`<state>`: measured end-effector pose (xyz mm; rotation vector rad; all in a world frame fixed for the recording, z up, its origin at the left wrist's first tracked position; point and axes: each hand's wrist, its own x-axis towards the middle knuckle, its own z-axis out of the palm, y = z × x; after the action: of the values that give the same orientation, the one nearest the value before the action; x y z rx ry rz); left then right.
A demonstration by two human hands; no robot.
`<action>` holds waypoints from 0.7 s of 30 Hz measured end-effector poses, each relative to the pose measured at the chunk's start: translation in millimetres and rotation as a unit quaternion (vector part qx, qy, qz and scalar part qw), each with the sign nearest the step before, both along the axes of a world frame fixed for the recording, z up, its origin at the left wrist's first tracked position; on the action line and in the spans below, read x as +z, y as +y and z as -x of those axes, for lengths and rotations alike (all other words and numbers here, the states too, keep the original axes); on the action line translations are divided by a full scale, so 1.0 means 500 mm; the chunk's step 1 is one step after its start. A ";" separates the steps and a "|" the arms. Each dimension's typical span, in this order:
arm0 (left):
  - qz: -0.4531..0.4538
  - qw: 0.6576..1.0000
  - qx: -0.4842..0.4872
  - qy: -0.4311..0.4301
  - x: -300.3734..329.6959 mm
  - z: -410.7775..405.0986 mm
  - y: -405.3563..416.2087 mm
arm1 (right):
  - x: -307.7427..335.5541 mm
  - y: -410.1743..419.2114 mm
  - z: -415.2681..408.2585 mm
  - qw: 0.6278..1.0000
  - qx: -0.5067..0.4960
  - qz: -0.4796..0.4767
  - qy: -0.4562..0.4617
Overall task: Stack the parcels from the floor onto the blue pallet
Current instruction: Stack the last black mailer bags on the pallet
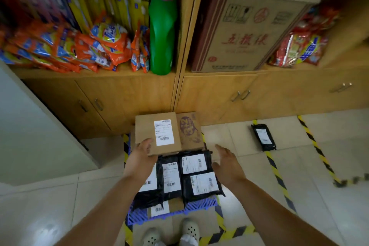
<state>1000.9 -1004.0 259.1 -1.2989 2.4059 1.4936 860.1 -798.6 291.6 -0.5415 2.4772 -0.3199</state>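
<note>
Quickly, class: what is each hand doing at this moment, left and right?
Left hand: grips the near corner of the cardboard box.
Right hand: open, holding nothing, beside the stacked parcels.

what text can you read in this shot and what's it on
"五粮液": red characters on the shelf carton, somewhat blurred.
Orange packets: a blue logo, too blurred to read.
Red packets: large characters, too blurred.
Top cardboard box: white label and purple stamp, unreadable.
Black parcels on the pallet, and the floor parcel: labels too small.
</note>
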 end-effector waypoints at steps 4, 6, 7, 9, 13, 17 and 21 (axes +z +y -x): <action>0.003 0.999 -0.040 0.008 0.094 -0.001 0.041 | 0.113 0.088 -0.014 0.998 -0.050 0.022 0.028; 0.001 0.998 -0.061 0.008 0.127 0.000 0.069 | 0.156 0.136 -0.022 0.997 -0.062 0.026 0.041; -0.003 0.997 -0.073 0.009 0.142 0.004 0.083 | 0.173 0.160 -0.024 0.996 -0.067 0.027 0.049; -0.012 0.995 -0.095 0.009 0.165 0.016 0.111 | 0.202 0.207 -0.027 0.994 -0.083 0.028 0.062; -0.031 0.991 -0.130 0.005 0.199 0.047 0.178 | 0.230 0.304 -0.024 0.990 -0.118 0.025 0.068; -0.008 0.986 -0.168 -0.010 0.228 0.074 0.263 | 0.239 0.401 -0.008 0.990 -0.127 0.017 0.062; 0.009 0.982 -0.189 -0.011 0.238 0.124 0.365 | 0.244 0.510 0.030 0.989 -0.138 0.019 0.056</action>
<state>939.2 -821.6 378.0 -0.7901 2.4749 1.3417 845.1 -543.6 413.7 -0.2365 2.6618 -0.4580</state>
